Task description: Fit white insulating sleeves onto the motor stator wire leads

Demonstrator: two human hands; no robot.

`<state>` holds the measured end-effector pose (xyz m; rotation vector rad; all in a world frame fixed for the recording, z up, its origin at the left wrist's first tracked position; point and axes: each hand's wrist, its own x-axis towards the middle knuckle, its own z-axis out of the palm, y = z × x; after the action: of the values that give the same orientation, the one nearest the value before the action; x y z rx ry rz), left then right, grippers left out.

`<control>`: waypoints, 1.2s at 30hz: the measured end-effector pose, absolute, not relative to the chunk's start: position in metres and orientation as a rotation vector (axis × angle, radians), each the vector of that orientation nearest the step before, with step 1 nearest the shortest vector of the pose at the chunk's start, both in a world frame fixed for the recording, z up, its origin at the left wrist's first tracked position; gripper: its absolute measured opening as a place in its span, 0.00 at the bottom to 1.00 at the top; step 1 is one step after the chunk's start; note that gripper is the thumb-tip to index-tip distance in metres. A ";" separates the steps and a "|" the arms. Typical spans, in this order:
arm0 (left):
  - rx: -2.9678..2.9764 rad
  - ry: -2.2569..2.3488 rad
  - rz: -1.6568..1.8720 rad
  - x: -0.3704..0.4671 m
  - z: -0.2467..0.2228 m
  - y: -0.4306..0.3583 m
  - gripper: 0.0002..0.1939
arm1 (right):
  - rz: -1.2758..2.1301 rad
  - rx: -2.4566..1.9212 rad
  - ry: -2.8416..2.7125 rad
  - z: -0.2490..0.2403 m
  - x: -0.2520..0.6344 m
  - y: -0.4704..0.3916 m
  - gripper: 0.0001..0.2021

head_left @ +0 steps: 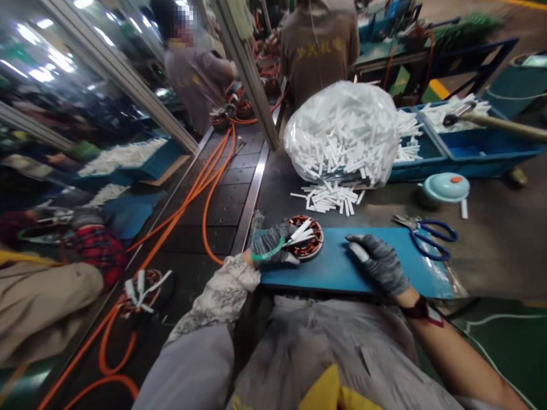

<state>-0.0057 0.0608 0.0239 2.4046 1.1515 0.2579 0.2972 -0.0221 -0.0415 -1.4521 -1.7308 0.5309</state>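
Note:
A round motor stator [317, 246] with copper windings lies on the left end of a blue mat [333, 273]. My left hand [270, 244], in a grey glove with a green band near the wrist, grips its left side. Several white sleeves [302, 232] stick up over the stator beside those fingers. To the right, above the mat, my right hand [382, 265] is closed on a white sleeve [359, 251], apart from the stator. Loose white sleeves [333, 197] lie in a pile beyond the mat.
Behind the pile sits a clear bag of white sleeves [342, 134], near blue bins [470, 162]. Blue-handled scissors [429, 238] and a pale blue lidded container [445, 188] lie rightward. A conveyor [231, 188] with orange cables [205, 199] and another stator [143, 293] runs left. Other people work nearby.

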 end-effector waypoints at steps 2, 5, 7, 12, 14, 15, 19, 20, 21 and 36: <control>2.522 1.066 0.197 0.006 0.028 0.060 0.42 | 0.564 -1.394 -1.743 -0.033 0.297 -0.017 0.14; 2.558 1.489 0.135 0.002 0.040 0.046 0.46 | 0.614 -1.330 -1.740 -0.027 0.302 -0.011 0.14; 2.424 1.716 0.032 -0.010 0.052 0.030 0.35 | 0.652 -1.309 -1.735 -0.024 0.306 -0.006 0.16; 2.218 0.762 0.169 -0.005 0.068 0.003 0.22 | 0.788 -1.103 -1.851 -0.020 0.297 0.028 0.22; 2.185 0.850 0.552 0.016 0.059 0.006 0.23 | 0.863 -0.988 -1.887 -0.020 0.287 0.045 0.22; 2.176 1.051 0.749 0.027 0.052 0.010 0.24 | 0.902 -0.948 -1.893 -0.021 0.282 0.051 0.21; 2.204 1.498 0.778 0.060 0.030 0.029 0.19 | 0.946 -0.915 -1.890 -0.023 0.274 0.060 0.19; 2.237 1.508 0.650 0.062 0.029 0.032 0.17 | 0.941 -0.924 -1.898 -0.022 0.275 0.058 0.18; 2.279 1.507 0.520 0.063 0.029 0.033 0.16 | 0.947 -0.932 -1.911 -0.020 0.277 0.054 0.18; 2.717 1.479 0.290 0.038 0.018 0.021 0.19 | 1.618 -0.983 -1.816 0.000 0.275 0.054 0.24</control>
<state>0.0385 0.0206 0.0177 2.7174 1.4790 0.2902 0.2751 0.0543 0.0002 -0.9827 -1.8156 1.6185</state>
